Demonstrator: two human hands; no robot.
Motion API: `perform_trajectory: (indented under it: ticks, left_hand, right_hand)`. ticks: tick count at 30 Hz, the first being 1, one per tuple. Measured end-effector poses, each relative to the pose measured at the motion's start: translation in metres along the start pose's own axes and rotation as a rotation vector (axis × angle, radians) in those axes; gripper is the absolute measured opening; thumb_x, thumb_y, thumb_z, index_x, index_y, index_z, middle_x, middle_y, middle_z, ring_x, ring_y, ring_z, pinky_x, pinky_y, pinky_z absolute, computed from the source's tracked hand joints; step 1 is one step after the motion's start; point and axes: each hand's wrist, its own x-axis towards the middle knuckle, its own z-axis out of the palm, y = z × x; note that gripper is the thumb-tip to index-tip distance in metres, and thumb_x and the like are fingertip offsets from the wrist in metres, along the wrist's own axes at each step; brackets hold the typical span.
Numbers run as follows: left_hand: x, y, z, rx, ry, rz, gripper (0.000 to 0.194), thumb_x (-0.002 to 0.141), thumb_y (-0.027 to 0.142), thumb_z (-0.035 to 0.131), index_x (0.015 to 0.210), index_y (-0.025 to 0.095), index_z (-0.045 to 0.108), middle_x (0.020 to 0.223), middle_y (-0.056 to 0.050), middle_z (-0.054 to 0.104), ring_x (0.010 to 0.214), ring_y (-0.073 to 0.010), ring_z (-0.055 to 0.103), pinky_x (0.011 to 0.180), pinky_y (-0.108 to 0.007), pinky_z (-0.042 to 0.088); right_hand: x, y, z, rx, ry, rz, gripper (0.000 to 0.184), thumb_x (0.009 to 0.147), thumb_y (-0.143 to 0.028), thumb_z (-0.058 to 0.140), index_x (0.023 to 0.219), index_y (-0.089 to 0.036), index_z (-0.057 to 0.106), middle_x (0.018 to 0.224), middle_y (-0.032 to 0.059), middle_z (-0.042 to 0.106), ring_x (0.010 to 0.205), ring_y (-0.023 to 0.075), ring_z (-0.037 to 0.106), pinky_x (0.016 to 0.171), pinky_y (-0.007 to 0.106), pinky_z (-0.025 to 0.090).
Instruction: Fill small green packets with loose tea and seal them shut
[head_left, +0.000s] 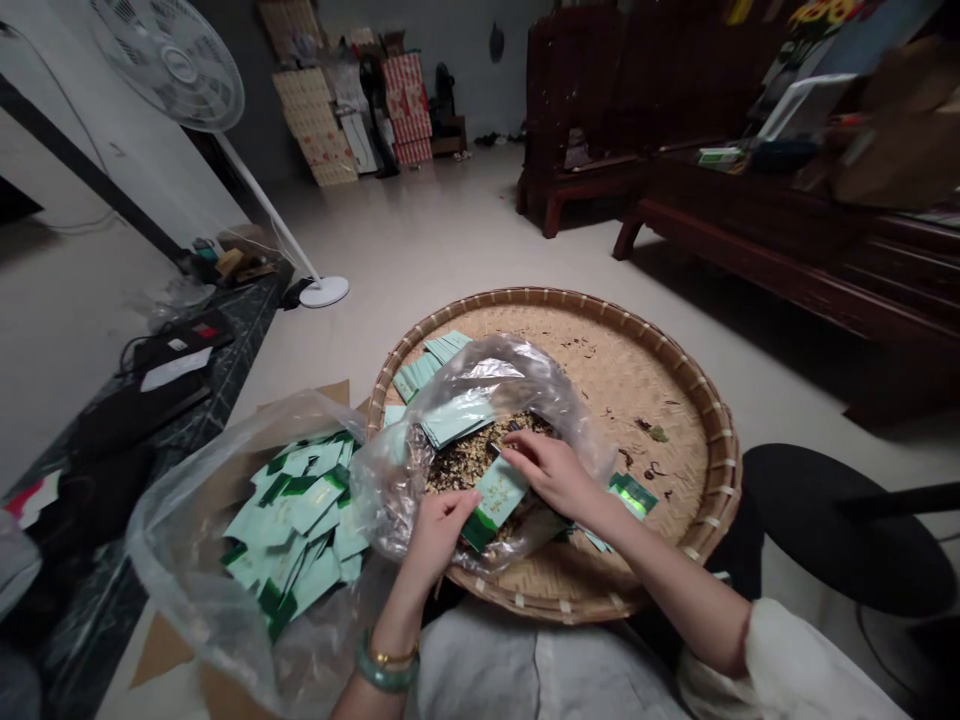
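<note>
A green packet (498, 494) is held at a slant over an open clear bag (517, 362), which is set in a round woven tray (637, 390). Its lower left edge is pinched between the thumb and fingers of the left hand (435, 535). Its upper end is touched by the right hand (553, 468), whose fingers are bent close together; whether the packet itself is gripped by them cannot be told. A small dark object (514, 426) is seen at those fingertips, too small to be made out.

Beneath the packet, a dry mix (463, 462) of dark and pale bits is held in the clear bag. A stack of flat packets (459, 418) is laid at the far left of the mix, and more packets (417, 374) are stacked behind it in the tray. Dark green packets (632, 494) are seen beside the right forearm, and a few dark scraps (646, 470) are scattered on the weave. To the left of the tray, a larger plastic bag (174, 530) is filled with a loose heap of packets (309, 515).
</note>
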Motion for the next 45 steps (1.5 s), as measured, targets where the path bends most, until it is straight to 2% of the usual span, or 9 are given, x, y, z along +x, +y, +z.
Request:
perform_trajectory:
  ticks: [3,8,12,15,19,23,26,36,45]
  left_hand:
    - [-0.004,0.001,0.002,0.003,-0.062,0.003,0.036,0.074,0.045,0.063,0.059,0.012,0.071,0.055,-0.002,0.061,0.054,-0.0134,0.048,0.052,-0.023,0.036]
    - [-0.006,-0.002,0.000,-0.094,-0.073,-0.031,0.037,0.071,0.046,0.068,0.058,0.011,0.069,0.055,-0.002,0.061,0.053,-0.0123,0.048,0.051,-0.022,0.035]
    - [-0.007,-0.001,-0.009,-0.502,0.301,0.028,0.040,0.063,0.053,0.074,0.073,0.015,0.071,0.067,-0.003,0.069,0.060,-0.0153,0.059,0.055,-0.024,0.043]
    - [-0.008,0.004,-0.018,-0.816,0.539,0.198,0.054,0.070,0.066,0.061,0.101,0.023,0.067,0.093,-0.006,0.073,0.074,-0.0182,0.066,0.058,-0.024,0.047]
    - [-0.012,0.008,-0.020,-0.883,0.464,0.204,0.064,0.072,0.069,0.057,0.118,0.025,0.060,0.116,-0.011,0.067,0.090,-0.0211,0.067,0.067,-0.027,0.051]
    - [-0.013,0.003,-0.017,-0.875,0.424,0.154,0.052,0.074,0.057,0.063,0.110,0.020,0.064,0.103,-0.011,0.070,0.081,-0.0189,0.067,0.064,-0.026,0.051]
    - [-0.011,0.001,-0.019,-0.863,0.431,0.130,0.045,0.075,0.051,0.064,0.107,0.019,0.065,0.098,-0.010,0.071,0.077,-0.0174,0.067,0.062,-0.025,0.050]
    - [-0.005,0.003,-0.017,-0.820,0.427,0.083,0.037,0.073,0.034,0.069,0.105,0.016,0.065,0.095,-0.009,0.072,0.071,-0.0140,0.067,0.058,-0.021,0.048]
    - [-0.005,0.005,-0.016,-0.779,0.419,0.057,0.039,0.067,0.029,0.074,0.102,0.015,0.065,0.097,-0.010,0.071,0.070,-0.0138,0.066,0.055,-0.020,0.047]
  right_hand:
    - [0.002,-0.003,0.015,0.010,0.032,-0.051,0.032,0.092,-0.037,0.047,0.067,-0.019,0.053,0.062,0.0005,0.057,0.058,0.0136,0.050,0.057,0.025,0.035]
    - [0.006,0.002,0.020,0.165,0.033,-0.037,0.035,0.091,-0.039,0.045,0.062,-0.020,0.044,0.058,-0.0023,0.048,0.055,0.0117,0.045,0.053,0.024,0.033]
    - [0.018,0.000,0.016,0.299,-0.036,0.081,0.032,0.095,-0.041,0.034,0.086,-0.020,0.055,0.067,-0.0007,0.057,0.060,0.0140,0.055,0.056,0.025,0.043]
    - [0.032,-0.005,0.023,0.073,-0.001,-0.050,0.022,0.092,-0.034,0.047,0.098,-0.017,0.060,0.093,0.0079,0.067,0.086,0.0204,0.060,0.079,0.034,0.046]
    - [0.059,-0.012,0.044,-0.257,-0.034,-0.256,0.036,0.085,-0.032,0.061,0.118,-0.017,0.057,0.121,0.0151,0.060,0.115,0.0284,0.050,0.096,0.041,0.038]
    - [0.084,-0.010,0.057,-0.405,-0.171,-0.322,0.024,0.089,-0.025,0.055,0.110,-0.019,0.064,0.113,0.0103,0.066,0.104,0.0253,0.058,0.091,0.035,0.041]
    - [0.093,-0.006,0.057,-0.428,-0.214,-0.340,0.016,0.088,-0.025,0.055,0.095,-0.019,0.068,0.098,0.0091,0.069,0.093,0.0238,0.061,0.083,0.032,0.044]
    - [0.104,-0.003,0.057,-0.444,-0.246,-0.325,0.035,0.082,-0.028,0.065,0.115,-0.021,0.060,0.122,0.0108,0.059,0.108,0.0252,0.056,0.089,0.032,0.044]
    - [0.119,-0.019,0.055,-0.426,-0.241,-0.328,0.027,0.067,-0.018,0.076,0.092,-0.018,0.067,0.104,0.0099,0.063,0.097,0.0261,0.057,0.079,0.030,0.045]
